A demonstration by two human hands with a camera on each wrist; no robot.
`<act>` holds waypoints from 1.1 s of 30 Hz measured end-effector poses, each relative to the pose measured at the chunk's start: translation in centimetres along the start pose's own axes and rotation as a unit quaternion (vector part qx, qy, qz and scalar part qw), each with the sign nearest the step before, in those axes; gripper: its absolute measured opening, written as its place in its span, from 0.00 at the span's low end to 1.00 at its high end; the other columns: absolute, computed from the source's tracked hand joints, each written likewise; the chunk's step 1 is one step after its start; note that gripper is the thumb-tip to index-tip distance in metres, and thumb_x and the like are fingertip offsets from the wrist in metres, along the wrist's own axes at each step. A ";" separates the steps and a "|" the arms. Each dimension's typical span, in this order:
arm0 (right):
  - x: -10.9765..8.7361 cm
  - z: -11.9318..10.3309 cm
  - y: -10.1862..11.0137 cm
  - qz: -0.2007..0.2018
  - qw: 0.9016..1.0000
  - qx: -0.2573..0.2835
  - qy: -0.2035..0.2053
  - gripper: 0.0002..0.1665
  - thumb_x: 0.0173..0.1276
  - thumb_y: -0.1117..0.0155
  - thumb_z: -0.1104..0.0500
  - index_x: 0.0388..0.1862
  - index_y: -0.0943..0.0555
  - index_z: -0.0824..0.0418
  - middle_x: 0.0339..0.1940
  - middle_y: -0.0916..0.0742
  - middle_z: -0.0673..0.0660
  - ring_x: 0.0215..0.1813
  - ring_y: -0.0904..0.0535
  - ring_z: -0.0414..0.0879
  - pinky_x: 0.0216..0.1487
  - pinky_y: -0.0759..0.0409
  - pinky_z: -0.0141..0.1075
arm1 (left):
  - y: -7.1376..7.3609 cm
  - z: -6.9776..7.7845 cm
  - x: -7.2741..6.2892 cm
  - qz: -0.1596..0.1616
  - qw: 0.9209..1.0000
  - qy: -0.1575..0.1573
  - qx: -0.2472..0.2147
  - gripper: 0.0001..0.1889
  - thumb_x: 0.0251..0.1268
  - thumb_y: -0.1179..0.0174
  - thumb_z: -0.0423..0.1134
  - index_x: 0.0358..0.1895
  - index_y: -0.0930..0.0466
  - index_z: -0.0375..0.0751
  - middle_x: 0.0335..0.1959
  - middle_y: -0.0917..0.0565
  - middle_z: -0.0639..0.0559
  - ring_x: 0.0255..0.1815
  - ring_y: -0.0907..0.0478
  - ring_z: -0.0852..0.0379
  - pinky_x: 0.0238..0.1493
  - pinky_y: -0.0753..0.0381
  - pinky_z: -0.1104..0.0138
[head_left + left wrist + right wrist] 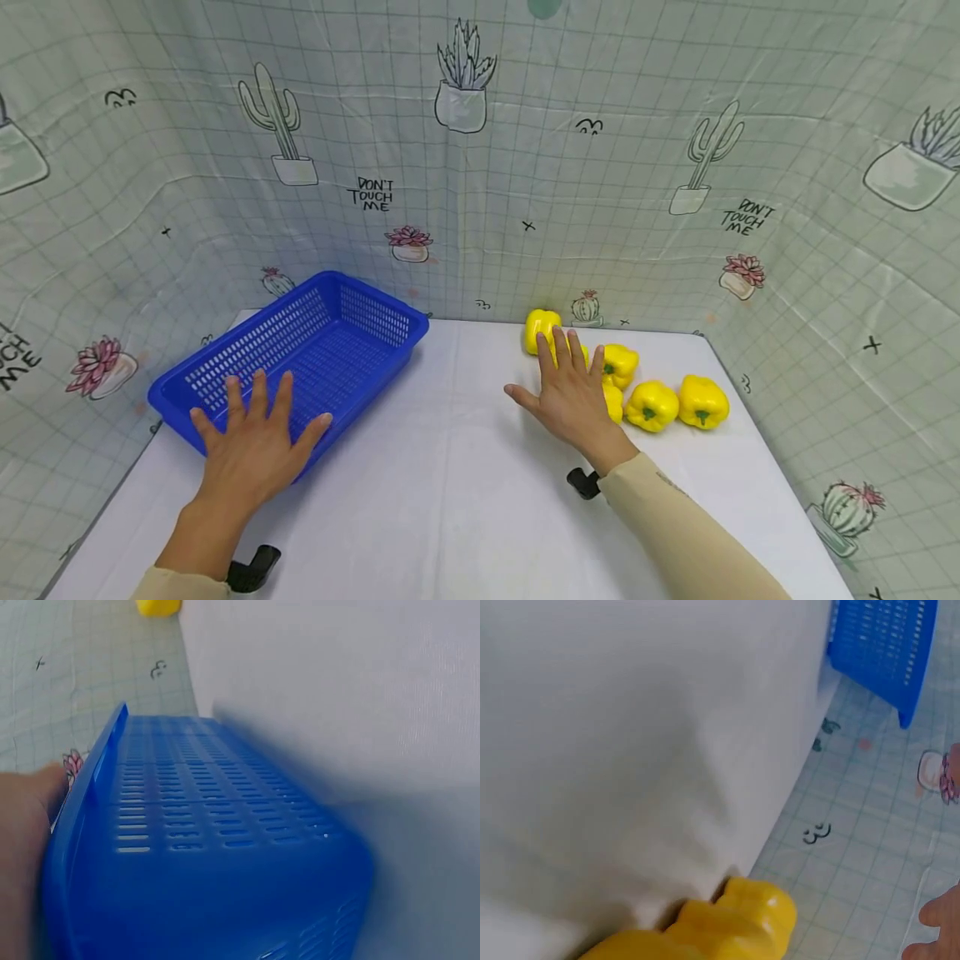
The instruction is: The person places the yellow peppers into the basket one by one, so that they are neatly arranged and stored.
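My left hand (251,450), fingers straight and spread, hovers over the near end of a blue plastic basket (360,350). In the left wrist view, part of that hand (26,855) shows beside the slotted wall of the basket (195,795). Across the table, my right hand (570,396) is spread out above a group of yellow bell peppers (652,406), hiding parts of some. Neither hand holds anything. In the right wrist view, fingertips (941,922) show at the right edge and yellow peppers (735,922) at the bottom.
A white cloth covers the table (450,467). Around it hangs a curtain (465,200) with a grid and cactus print, meeting the table's back and side edges. One bell pepper (702,402) lies rightmost. Black wrist mounts (255,568) show under both wrists.
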State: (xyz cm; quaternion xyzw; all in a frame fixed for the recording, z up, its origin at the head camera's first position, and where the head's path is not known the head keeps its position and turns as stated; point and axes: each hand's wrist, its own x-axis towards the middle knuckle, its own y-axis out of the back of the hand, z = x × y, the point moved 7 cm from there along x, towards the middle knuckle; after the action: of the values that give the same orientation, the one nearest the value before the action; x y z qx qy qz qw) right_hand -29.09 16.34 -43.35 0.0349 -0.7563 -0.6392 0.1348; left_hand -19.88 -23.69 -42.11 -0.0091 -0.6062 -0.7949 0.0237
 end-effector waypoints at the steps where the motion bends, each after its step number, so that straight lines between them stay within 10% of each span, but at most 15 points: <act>1: 0.4 -0.4 0.0 0.000 1.000 0.001 0.002 0.61 0.73 0.49 0.21 0.89 0.50 0.58 0.89 0.46 0.65 0.89 0.59 0.64 0.82 0.67 0.73 | 0.0 -0.1 0.0 0.003 1.000 0.006 -0.003 0.52 0.79 0.66 0.75 0.85 0.52 0.31 0.82 0.56 0.17 0.81 0.75 0.15 0.64 0.77 0.14; 18: 6.5 -9.0 -1.2 -0.049 0.997 -0.013 0.056 0.60 0.74 0.57 0.19 0.90 0.52 0.55 0.90 0.51 0.60 0.90 0.60 0.59 0.84 0.67 0.70 | -1.1 -2.0 -0.6 -0.030 0.990 0.132 -0.049 0.70 0.68 0.66 0.85 0.78 0.63 0.11 0.73 0.74 0.06 0.76 0.81 0.10 0.71 0.76 0.19; 33: 8.2 -12.6 -2.5 -0.077 0.990 0.046 0.112 0.57 0.77 0.54 0.23 0.89 0.51 0.58 0.90 0.48 0.61 0.90 0.58 0.58 0.87 0.61 0.64 | -1.0 -1.4 -0.3 -0.018 0.999 0.019 -0.021 0.65 0.70 0.56 0.80 0.79 0.52 0.14 0.77 0.60 0.08 0.80 0.69 0.12 0.75 0.71 0.22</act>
State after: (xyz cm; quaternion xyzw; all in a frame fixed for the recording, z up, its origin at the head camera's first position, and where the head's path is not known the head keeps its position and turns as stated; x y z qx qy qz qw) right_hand -34.15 1.95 -42.63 0.1701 -0.7605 -0.6040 0.1671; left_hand -19.59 -24.71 -43.48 0.0159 -0.5887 -0.8079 0.0209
